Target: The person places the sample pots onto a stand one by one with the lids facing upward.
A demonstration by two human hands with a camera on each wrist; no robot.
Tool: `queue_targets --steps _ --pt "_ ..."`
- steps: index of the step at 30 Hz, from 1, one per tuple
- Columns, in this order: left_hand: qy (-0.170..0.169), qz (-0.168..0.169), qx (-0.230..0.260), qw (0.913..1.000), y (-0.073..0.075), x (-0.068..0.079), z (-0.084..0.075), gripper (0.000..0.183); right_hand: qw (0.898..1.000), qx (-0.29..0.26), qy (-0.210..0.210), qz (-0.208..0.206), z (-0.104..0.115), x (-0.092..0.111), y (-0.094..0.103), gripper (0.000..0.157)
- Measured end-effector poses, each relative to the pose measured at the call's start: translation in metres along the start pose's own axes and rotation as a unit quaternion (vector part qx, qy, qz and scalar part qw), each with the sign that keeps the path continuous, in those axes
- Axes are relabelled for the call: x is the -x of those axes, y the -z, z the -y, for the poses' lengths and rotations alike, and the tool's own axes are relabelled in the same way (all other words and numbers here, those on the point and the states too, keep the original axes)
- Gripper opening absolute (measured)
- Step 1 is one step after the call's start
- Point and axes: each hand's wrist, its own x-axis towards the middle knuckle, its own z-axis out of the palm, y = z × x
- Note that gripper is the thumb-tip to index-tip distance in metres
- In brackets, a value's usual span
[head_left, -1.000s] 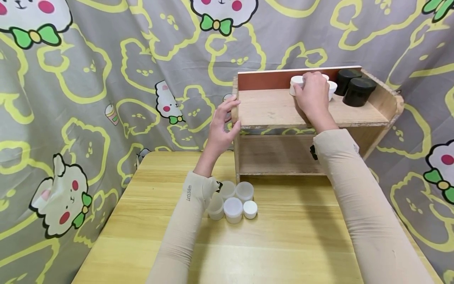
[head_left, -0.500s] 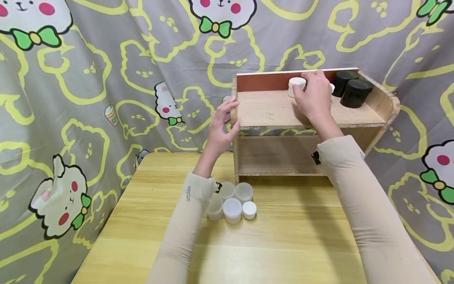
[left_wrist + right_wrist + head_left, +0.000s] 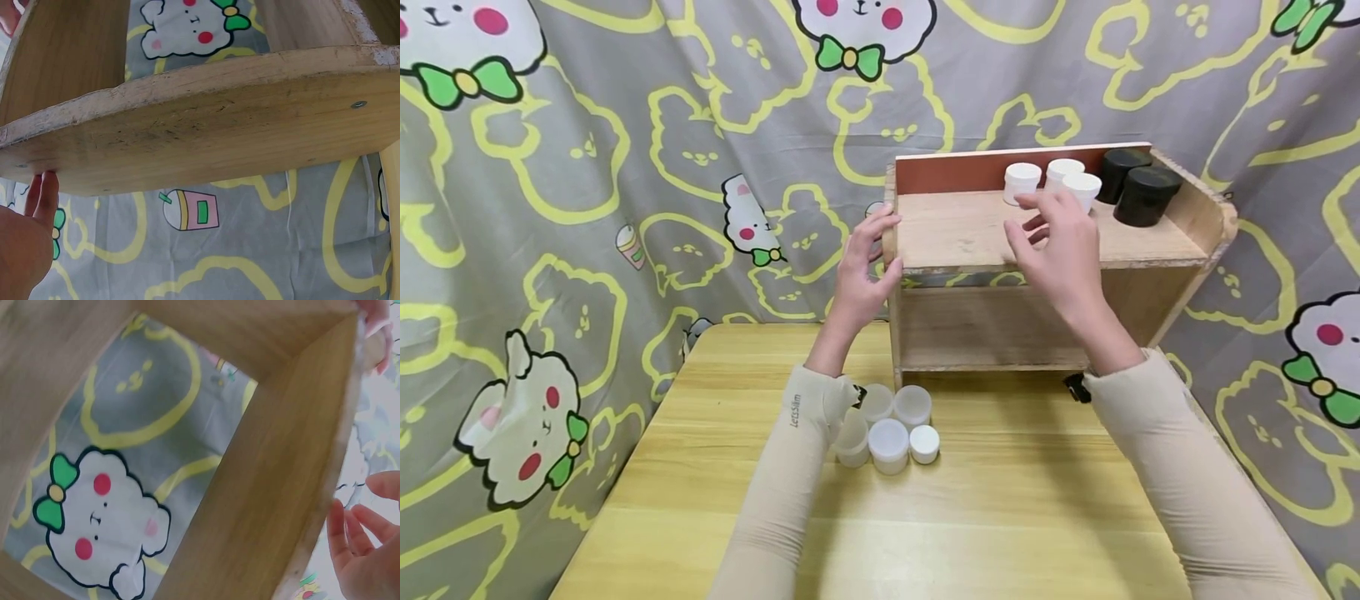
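Note:
My left hand [image 3: 865, 271] holds the left side panel of a small wooden shelf [image 3: 955, 229], thumb at the front edge. In the left wrist view, fingers [image 3: 46, 197] lie against the panel's outer face. Over the front of the top board hovers my right hand [image 3: 1063, 254], fingers loosely bent and nothing in them. Beyond it stand a white lidded jar [image 3: 1022, 182] on the left and two more, a rear white jar [image 3: 1064, 170] and a front white jar [image 3: 1084, 188], the front one partly hidden by the hand.
Right of the white jars stand two black jars, a rear one [image 3: 1124, 171] and a front one [image 3: 1147, 197]. On the wooden table [image 3: 1000, 517], several translucent tubs [image 3: 889, 446] and a small white jar [image 3: 924, 444] cluster beside my left forearm. A patterned curtain [image 3: 685, 217] hangs behind.
My right hand has let go of a white jar and drawn back toward the shelf's front, uncovering the white jars. The left hand has stayed on the side panel.

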Motion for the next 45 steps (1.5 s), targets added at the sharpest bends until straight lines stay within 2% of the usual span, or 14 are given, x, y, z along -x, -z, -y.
queue_targets --steps 5,10,15,21,26,32,40,45 --pt "-0.007 0.006 -0.005 0.9999 0.003 0.0 0.001 0.05 0.998 -0.051 0.024 0.007 0.008 0.025 0.002 0.031" --pt "-0.011 0.008 -0.003 0.9999 0.005 0.001 0.003 0.05 0.995 -0.075 0.058 0.029 0.009 0.053 -0.005 0.031" --pt "-0.011 0.008 -0.002 0.9999 0.004 0.002 0.003 0.05 0.989 -0.097 0.073 0.086 0.002 0.083 -0.021 0.036" --pt "-0.005 0.006 0.001 1.0 0.001 0.002 0.004 0.05 0.98 -0.107 0.049 0.163 -0.009 0.119 -0.044 0.035" --pt "-0.006 0.004 0.007 0.9999 0.0 0.002 0.005 0.052 0.964 -0.119 0.025 0.237 -0.016 0.145 -0.061 0.033" --pt "-0.012 0.011 -0.001 0.9999 0.001 0.0 0.003 0.05 0.944 -0.128 0.011 0.305 -0.027 0.173 -0.079 0.029" --pt "-0.022 0.012 -0.001 0.9997 0.003 -0.001 0.004 0.05 0.901 -0.131 -0.001 0.413 -0.039 0.198 -0.094 0.033" --pt "-0.02 0.012 -0.003 0.9997 0.003 -0.001 0.004 0.051 0.894 -0.132 -0.013 0.428 -0.039 0.206 -0.101 0.035"
